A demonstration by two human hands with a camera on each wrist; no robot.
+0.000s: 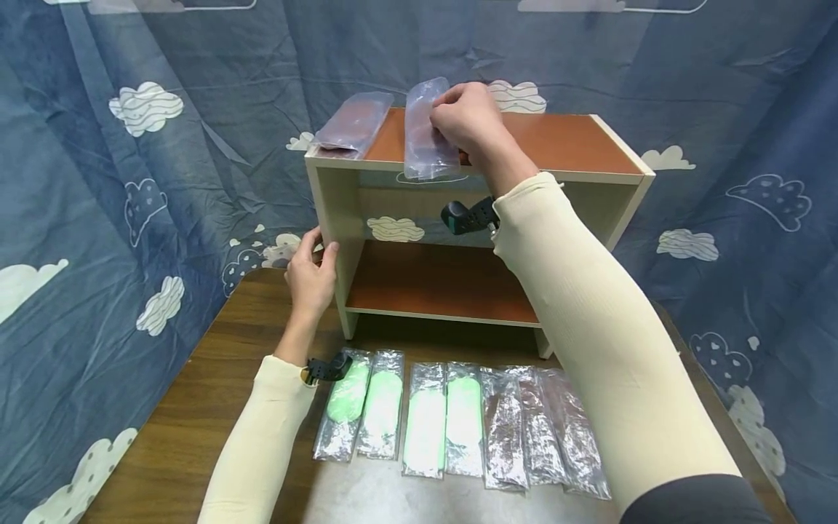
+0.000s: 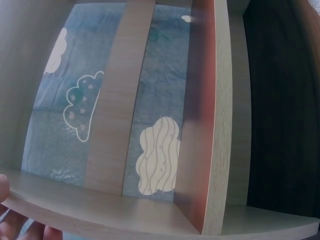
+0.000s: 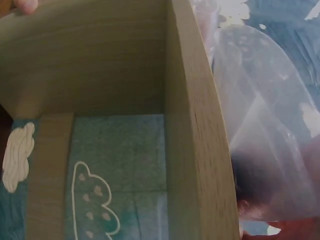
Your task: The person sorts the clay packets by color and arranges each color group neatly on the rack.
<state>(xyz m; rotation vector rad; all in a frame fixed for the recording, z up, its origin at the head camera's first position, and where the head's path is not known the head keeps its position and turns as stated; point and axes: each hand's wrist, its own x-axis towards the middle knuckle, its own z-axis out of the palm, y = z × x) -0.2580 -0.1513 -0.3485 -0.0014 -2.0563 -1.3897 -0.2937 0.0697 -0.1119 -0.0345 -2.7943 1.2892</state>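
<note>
My right hand [image 1: 473,124] pinches a clear plastic sleeve [image 1: 421,135] by its right side, above the top board of a small two-tier wooden shelf [image 1: 556,142]. The sleeve's lower end overlaps the front edge of that board. In the right wrist view the sleeve [image 3: 265,85] looks thin and see-through beside the shelf's edge. More clear sleeves [image 1: 356,125] lie at the top left corner of the shelf. My left hand [image 1: 311,280] grips the left side panel, thumb at the front edge; its fingers [image 2: 31,231] also show at the panel in the left wrist view.
In front of the shelf, a row of clear packets lies on the wooden table [image 1: 216,364]: several with bright green contents [image 1: 382,400], then several darker, shiny ones [image 1: 507,429]. A blue curtain [image 1: 196,182] with cloud prints hangs behind and around the table.
</note>
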